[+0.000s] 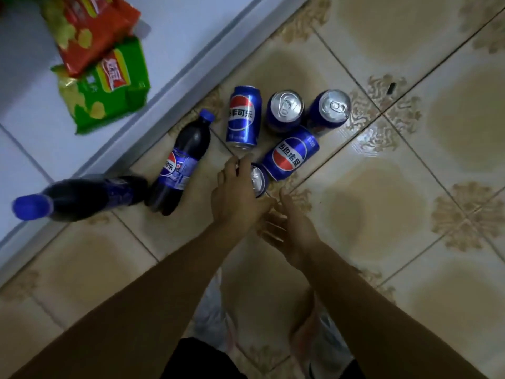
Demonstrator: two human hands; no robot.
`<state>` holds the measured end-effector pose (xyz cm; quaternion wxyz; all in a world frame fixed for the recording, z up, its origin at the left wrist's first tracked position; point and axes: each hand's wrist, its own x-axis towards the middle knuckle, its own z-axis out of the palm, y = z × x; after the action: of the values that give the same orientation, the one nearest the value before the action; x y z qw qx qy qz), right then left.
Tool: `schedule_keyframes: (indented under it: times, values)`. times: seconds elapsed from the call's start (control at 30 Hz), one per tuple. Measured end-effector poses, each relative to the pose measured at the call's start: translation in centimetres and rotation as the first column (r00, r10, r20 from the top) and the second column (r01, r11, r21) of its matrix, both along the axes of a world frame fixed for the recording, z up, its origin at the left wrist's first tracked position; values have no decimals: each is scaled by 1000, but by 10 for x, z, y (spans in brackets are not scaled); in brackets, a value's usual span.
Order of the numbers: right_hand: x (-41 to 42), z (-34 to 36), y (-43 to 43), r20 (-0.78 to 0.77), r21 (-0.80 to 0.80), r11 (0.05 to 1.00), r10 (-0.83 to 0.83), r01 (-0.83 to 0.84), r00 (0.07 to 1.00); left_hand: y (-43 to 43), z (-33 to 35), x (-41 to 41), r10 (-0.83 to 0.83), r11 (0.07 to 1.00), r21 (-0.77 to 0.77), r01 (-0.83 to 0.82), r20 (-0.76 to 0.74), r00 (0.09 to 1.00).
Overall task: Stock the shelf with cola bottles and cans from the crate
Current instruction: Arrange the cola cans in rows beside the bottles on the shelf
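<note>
1. Gripping the nearest can (259, 181), upright on the floor (382, 192), with left hand (237, 195) fingers curled round its top; right hand (287, 231) relaxed just behind, holding nothing
2. Might slip out if pinched only at the rim, then dent or roll away on the smooth tile
3. Could also bump the lying can (291, 153) just beside it and set it rolling
4. Further out: another lying can (243, 117), an upright can (285, 109), a far upright can (332, 108), a lying bottle (179, 165), a blurred bottle (82, 195) by the shelf (27, 119) edge
5. On the shelf, snack packets (109, 86) taking part of the space; no crate in view
</note>
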<state>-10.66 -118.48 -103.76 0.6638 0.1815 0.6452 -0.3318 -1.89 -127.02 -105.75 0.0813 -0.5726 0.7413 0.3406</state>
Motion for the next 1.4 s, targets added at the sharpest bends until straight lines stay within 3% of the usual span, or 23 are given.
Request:
schedule_keyframes:
  times: [0.13, 0.23, 0.3, 0.37, 0.43, 0.5, 0.57, 0.6, 0.63, 0.7, 0.77, 0.87, 0.97, 1.07, 1.13, 1.23, 1.3, 1.4]
  values:
    - [10, -1, 0, 67, 36, 992, -121, 119, 990, -5, 5, 8, 101, 995, -15, -103, -84, 991]
    - [18, 25, -12, 62, 51, 959, -281, 278, 958, -11, 46, 22, 264, 964, 89, -250, -219, 939]
    - [28, 53, -21, -118, -8, 981, -196, 196, 973, -17, 84, 32, 313, 947, 159, -279, -262, 913]
    - [36, 92, -24, -451, -157, 985, -6, -73, 892, -24, 129, 42, 325, 939, 201, -279, -260, 909]
    - [33, 139, -28, -695, -315, 849, 97, -423, 713, -35, 177, 48, 348, 921, 267, -285, -230, 909]
    - [20, 183, -34, -836, -319, 565, 210, -761, 507, -47, 228, 52, 386, 881, 379, -283, -230, 894]
    - [8, 226, -41, -941, -228, 261, 189, -938, 282, -57, 283, 52, 399, 846, 471, -250, -248, 883]
    - [4, 251, -44, -959, -196, 186, 167, -963, 227, -60, 312, 51, 379, 844, 492, -212, -270, 885]
    - [1, 279, -48, -963, -188, 175, 161, -967, 216, -61, 341, 47, 349, 849, 502, -162, -304, 887]
    - [-1, 339, -52, -969, -177, 240, 126, -954, 212, -61, 401, 39, 313, 858, 505, -97, -365, 877]
    - [-3, 399, -52, -965, -199, 349, 94, -916, 246, -61, 463, 31, 367, 847, 519, -112, -421, 830]
    - [-9, 491, -48, -836, -422, 536, 82, -731, 543, -57, 550, 32, 543, 780, 578, -241, -432, 720]
    - [-15, 580, -40, -686, -574, 624, -12, -531, 728, -41, 624, 37, 678, 708, 609, -358, -444, 586]
    - [-20, 664, -29, -468, -669, 684, -84, -291, 879, -8, 689, 42, 709, 693, 604, -393, -473, 523]
    - [-24, 707, -21, -227, -725, 681, -95, -103, 969, 11, 728, 41, 754, 655, 627, -421, -503, 423]
    - [-24, 761, -11, 16, -775, 632, 1, 12, 1000, 38, 778, 45, 751, 654, 613, -443, -598, 282]
    - [-20, 793, -10, 95, -837, 547, 116, 17, 989, 51, 808, 46, 702, 689, 565, -453, -677, 223]
    - [-6, 835, -13, 95, -911, 411, 250, -17, 964, 63, 847, 46, 590, 757, 458, -467, -785, 187]
